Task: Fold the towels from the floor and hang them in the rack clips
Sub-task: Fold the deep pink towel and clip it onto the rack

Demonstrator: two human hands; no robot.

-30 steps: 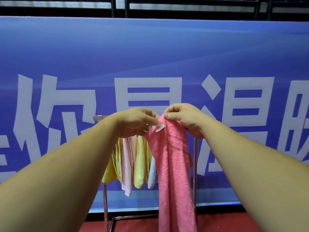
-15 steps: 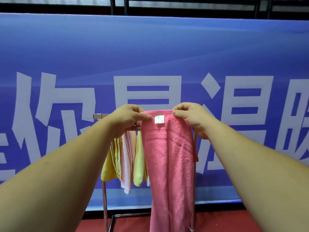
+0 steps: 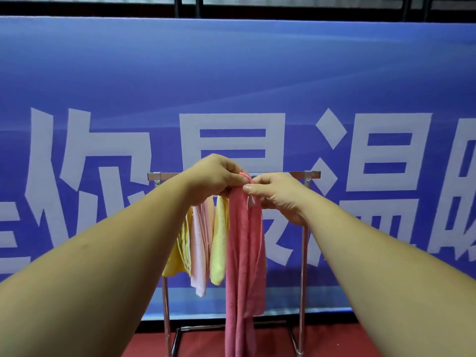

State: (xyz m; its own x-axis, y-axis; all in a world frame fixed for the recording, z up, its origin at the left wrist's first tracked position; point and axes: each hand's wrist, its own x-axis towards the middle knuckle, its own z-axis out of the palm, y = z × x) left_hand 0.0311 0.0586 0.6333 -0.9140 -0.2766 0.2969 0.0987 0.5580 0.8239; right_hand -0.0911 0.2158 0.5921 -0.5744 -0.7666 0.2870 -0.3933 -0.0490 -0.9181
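Towel: pink terry, bunched narrow, hanging long.

You held the coral-pink towel gathered narrow at its top, pinched between your left hand and right hand at the middle of the rack's top bar, its length hanging straight down. Toward the bar's left end hung a yellow towel, a pale pink towel and a second yellow towel, close together.
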